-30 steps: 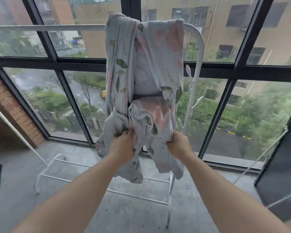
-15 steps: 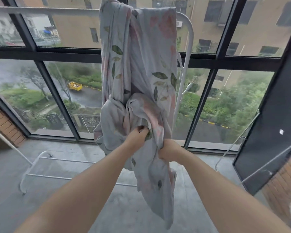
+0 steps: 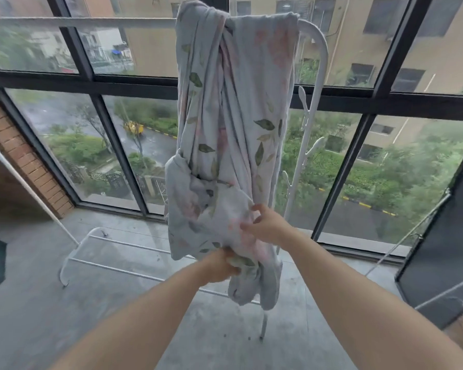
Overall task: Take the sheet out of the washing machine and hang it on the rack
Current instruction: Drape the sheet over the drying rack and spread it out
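Sheet (image 3: 235, 108) hangs over top bar of rack (image 3: 314, 49), bunched, long way straight up and down. Tangled lump sits low, right at both hands. Left hand (image 3: 221, 265) under lump, fingers closed tight on cloth. Right hand (image 3: 265, 225) higher, just right of lump, fingers (image 3: 257, 208) spread, touching cloth, not gripping. Loose tail hangs below left hand. Next, probably pull lump apart sideways; left hand nearer tail.

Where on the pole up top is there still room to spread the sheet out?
The top rail is bare all the way left of the bunched sheet. Right of the sheet there is only the rack's curved corner, so no room there. Low down it is crowded: the left hand grips the sheet's bottom, and the right hand touches it with spread fingers.
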`<act>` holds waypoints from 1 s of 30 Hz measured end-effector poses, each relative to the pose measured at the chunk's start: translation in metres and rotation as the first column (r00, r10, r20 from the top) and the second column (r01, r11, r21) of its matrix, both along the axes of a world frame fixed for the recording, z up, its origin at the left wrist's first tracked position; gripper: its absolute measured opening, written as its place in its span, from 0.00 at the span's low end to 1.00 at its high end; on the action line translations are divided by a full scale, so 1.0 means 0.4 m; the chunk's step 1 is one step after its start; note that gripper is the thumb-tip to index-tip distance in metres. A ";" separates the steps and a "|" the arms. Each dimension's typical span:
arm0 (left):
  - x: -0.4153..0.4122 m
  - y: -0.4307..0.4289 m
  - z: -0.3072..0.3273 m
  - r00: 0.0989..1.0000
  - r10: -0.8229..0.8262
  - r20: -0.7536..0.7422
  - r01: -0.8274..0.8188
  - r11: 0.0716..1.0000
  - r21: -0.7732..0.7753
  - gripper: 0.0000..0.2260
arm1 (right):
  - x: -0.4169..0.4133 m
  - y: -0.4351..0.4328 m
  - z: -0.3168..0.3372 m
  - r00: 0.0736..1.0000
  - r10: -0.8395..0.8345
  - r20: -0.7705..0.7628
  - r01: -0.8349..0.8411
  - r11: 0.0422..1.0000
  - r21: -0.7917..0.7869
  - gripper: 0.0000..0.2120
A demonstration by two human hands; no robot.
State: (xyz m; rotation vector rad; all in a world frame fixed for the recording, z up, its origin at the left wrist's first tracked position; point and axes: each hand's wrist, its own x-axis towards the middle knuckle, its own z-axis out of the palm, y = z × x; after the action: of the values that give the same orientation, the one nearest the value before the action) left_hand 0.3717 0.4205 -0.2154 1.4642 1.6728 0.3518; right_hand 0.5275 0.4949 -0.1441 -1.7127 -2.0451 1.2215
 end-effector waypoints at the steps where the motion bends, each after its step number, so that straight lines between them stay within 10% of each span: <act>1: -0.002 0.007 0.007 0.958 0.175 0.229 -0.187 0.982 0.031 0.21 | -0.006 -0.003 0.002 0.999 0.051 0.016 -0.051 0.998 -0.021 0.30; 4: -0.028 0.056 0.057 0.620 0.492 0.611 -0.546 0.830 -0.115 0.23 | -0.020 -0.007 -0.010 0.985 0.146 0.087 -0.143 0.989 -0.033 0.28; 6: -0.048 0.083 0.077 0.563 0.504 0.655 -0.510 0.836 -0.205 0.22 | -0.024 -0.008 -0.018 0.987 0.136 0.080 -0.137 0.991 0.004 0.25; 13: -0.083 0.160 0.104 0.538 0.637 0.551 -0.688 0.710 -0.150 0.31 | -0.010 0.025 -0.036 0.986 0.104 0.127 -0.111 0.992 0.051 0.23; 17: -0.131 0.194 0.123 0.559 0.787 0.262 -0.828 0.543 0.137 0.37 | 0.000 0.058 -0.037 0.986 0.082 0.143 -0.094 0.992 0.083 0.27; 21: -0.159 0.237 0.134 0.665 0.744 0.070 -0.738 0.639 0.217 0.45 | -0.003 0.113 -0.036 0.984 0.070 0.163 -0.093 0.986 0.138 0.25; 30: -0.120 0.282 0.071 0.725 0.682 -0.094 -0.626 0.710 0.322 0.13 | -0.047 0.242 -0.110 0.976 -0.168 0.142 0.135 0.967 0.217 0.25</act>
State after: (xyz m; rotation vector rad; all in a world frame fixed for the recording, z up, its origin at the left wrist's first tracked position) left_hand 0.3239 0.5332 -0.1870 1.0465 2.3817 0.8766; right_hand 0.5088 0.5916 -0.1881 -1.8770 -2.0003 0.8191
